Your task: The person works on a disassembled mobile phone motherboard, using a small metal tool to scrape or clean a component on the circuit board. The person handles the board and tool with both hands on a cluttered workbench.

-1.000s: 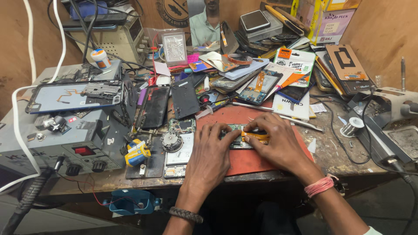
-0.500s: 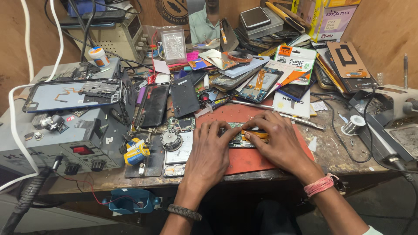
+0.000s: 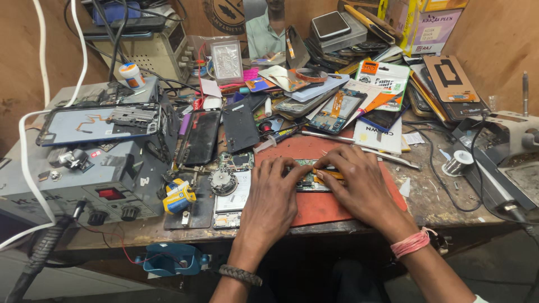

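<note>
A small green circuit board point(image 3: 306, 174) lies on a red work mat point(image 3: 314, 205) at the front of the bench. My left hand point(image 3: 273, 196) rests on the mat with its fingertips pressing the board's left end. My right hand point(image 3: 356, 182) covers the board's right end and pinches a thin yellow-handled tool point(image 3: 330, 174) against it. How much of the board my fingers hide is unclear. An opened phone body point(image 3: 233, 191) lies just left of my left hand.
A grey power supply box point(image 3: 84, 179) stands at the left with an open phone point(image 3: 101, 124) on top. Dark phone panels point(image 3: 219, 133), tweezers point(image 3: 387, 157), a solder spool point(image 3: 457, 164) and several boxes and phone parts crowd the back. A blue holder point(image 3: 171, 259) hangs under the bench edge.
Both hands stay on the board; the fingers shifted only slightly. The view has drifted a little.
</note>
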